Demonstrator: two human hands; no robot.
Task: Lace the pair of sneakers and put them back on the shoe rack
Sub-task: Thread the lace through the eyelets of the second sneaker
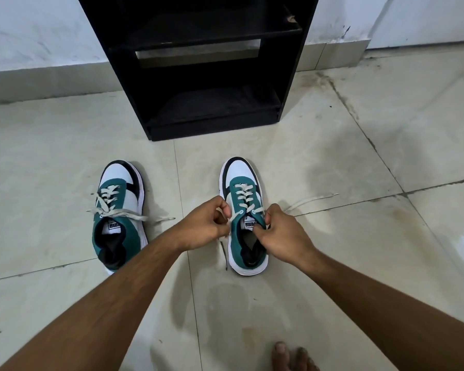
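While both hands work at its collar, right sneaker (243, 210): on the floor tiles, toe pointing far toward the rack, green, white and black, cream lace crossed through most eyelets.
Left hand (202, 223): at the left side of that shoe's top eyelets, fingers curled together, pinched on a bit of the lace (245, 195); exact contact partly hidden by the knuckles.
Right hand (281, 231): on the right side of the collar, fingers closed on the lace and tongue edge near the top eyelet.
Lace ends: one trails right across the tiles away from the shoe, the other lies on the floor by the shoe's near left side.
Left sneaker (118, 212): on the floor, well left of the other, same colours, toe far, laced part way, loose ends (134, 216) lying across the top and out to the right, untied.
Shoe rack (198, 62): black, open shelves, standing far centre against the wall, just beyond both shoes.
Floor (359, 156): pale glossy tiles, dark grout lines, some smudges.
Bare foot (292, 357): near right edge, toes only.
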